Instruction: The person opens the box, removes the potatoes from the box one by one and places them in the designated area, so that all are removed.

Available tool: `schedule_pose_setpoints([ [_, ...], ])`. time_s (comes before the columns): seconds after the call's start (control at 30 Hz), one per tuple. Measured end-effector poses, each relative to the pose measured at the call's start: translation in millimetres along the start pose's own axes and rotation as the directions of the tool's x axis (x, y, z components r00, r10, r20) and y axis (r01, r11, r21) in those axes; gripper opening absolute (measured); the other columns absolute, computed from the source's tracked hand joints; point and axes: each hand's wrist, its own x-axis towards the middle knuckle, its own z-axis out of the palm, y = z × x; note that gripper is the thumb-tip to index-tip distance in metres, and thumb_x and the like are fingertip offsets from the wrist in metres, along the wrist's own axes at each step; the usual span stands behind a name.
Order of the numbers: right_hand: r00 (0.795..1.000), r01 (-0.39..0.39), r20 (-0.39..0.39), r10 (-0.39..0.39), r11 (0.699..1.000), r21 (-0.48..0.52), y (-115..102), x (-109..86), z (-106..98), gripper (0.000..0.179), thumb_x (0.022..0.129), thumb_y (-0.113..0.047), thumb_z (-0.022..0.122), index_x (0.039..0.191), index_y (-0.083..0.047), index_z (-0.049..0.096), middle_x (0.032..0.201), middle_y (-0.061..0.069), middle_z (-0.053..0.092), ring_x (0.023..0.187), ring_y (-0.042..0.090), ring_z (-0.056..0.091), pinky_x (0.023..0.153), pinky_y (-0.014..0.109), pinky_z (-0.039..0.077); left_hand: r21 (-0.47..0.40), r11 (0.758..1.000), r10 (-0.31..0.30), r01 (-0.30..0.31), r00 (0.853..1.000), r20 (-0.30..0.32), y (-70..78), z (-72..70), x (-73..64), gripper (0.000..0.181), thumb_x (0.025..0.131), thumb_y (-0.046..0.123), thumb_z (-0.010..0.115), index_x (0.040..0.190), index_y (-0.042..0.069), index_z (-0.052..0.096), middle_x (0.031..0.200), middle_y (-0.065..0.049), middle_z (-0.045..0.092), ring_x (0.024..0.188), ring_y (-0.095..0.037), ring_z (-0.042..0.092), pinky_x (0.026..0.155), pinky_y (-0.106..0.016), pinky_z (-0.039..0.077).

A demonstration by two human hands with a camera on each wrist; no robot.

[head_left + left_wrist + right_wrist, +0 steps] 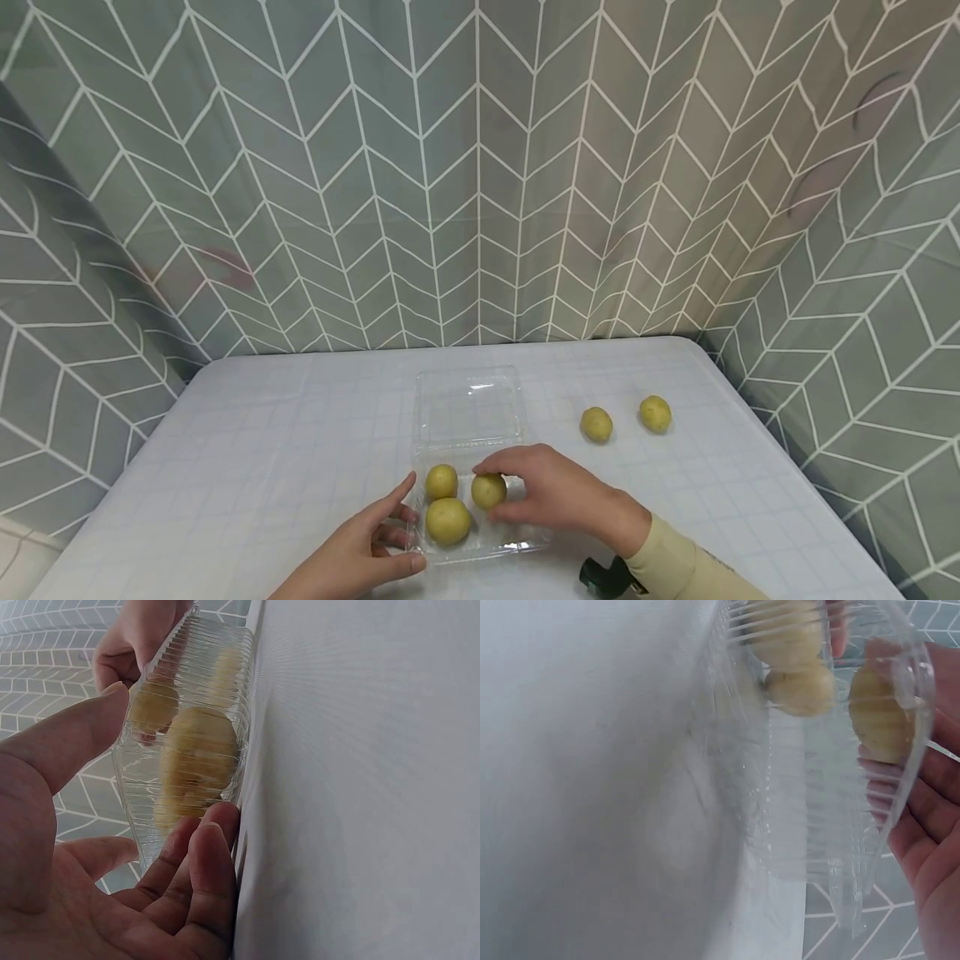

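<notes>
A clear plastic clamshell box (517, 546) lies with its lid (468, 408) folded back away from me. In its left part sit two yellow potatoes, a smaller one (442, 482) behind a bigger one (447, 522). My right hand (551, 492) pinches a third potato (489, 492) between thumb and fingers, inside the outline of the box's right part. In the right wrist view that potato (881, 716) shows up near the rim, higher than the others. My left hand (363, 542) touches the box's left wall, relaxed fingers along the side and thumb at the near corner.
Two more potatoes, one nearer (597, 425) and one farther right (655, 414), lie on the white-covered table (285, 433) to the right of the lid. A dark green object (603, 577) shows under the right sleeve. A patterned curtain (480, 167) stands behind the table.
</notes>
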Motion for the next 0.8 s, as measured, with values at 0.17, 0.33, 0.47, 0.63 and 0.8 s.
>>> schedule_pose_setpoints([
  [0.17,0.997,-0.045,-0.063,0.048,0.998,0.051,2,-5.0,-4,0.045,0.083,-0.028,0.083,0.122,-0.013,0.068,0.118,-0.013,0.064,0.109,0.004,0.06,0.094,0.026,0.048,-0.002,1.0,-0.014,0.014,1.0,-0.004,0.1,0.5,0.5,0.094,0.085,0.029,0.08,0.158,0.013,0.023,0.122,-0.009,0.056,0.099,-0.021,0.059,0.08,-0.027,0.052],
  [0.33,0.99,-0.069,-0.121,0.077,0.995,0.07,6,-11.3,-8,0.046,0.082,-0.026,0.084,0.122,-0.013,0.068,0.115,-0.015,0.065,0.105,0.004,0.061,0.092,0.026,0.049,0.0,1.0,0.006,-0.006,1.0,-0.003,-0.5,0.5,0.5,0.094,0.085,0.027,0.08,0.158,0.012,0.023,0.122,-0.009,0.055,0.099,-0.021,0.059,0.08,-0.025,0.052],
  [0.47,0.982,-0.072,-0.168,0.082,0.995,0.063,9,-17.1,-12,0.046,0.082,-0.025,0.084,0.123,-0.015,0.067,0.114,-0.014,0.066,0.103,0.006,0.062,0.091,0.027,0.05,0.006,1.0,0.027,-0.027,1.0,-0.003,0.0,0.3,-0.4,0.093,0.086,0.026,0.08,0.158,0.011,0.023,0.122,-0.01,0.055,0.098,-0.02,0.06,0.08,-0.024,0.052],
  [0.63,0.973,-0.101,-0.204,0.109,0.994,0.05,13,-24.3,-15,0.047,0.081,-0.024,0.084,0.124,-0.017,0.067,0.115,-0.012,0.066,0.102,0.006,0.063,0.089,0.029,0.051,-0.005,1.0,0.026,-0.026,1.0,0.0,1.3,0.3,-0.5,0.093,0.086,0.026,0.079,0.158,0.01,0.022,0.122,-0.01,0.055,0.098,-0.021,0.059,0.08,-0.024,0.052],
  [0.8,0.965,-0.14,-0.216,0.148,0.989,0.054,15,-30.9,-17,0.047,0.081,-0.024,0.084,0.124,-0.018,0.067,0.119,-0.01,0.065,0.102,0.007,0.062,0.089,0.03,0.051,-0.013,1.0,0.025,-0.025,1.0,0.002,1.8,0.4,-0.9,0.093,0.086,0.026,0.079,0.158,0.01,0.022,0.122,-0.01,0.055,0.098,-0.021,0.059,0.079,-0.024,0.052],
])
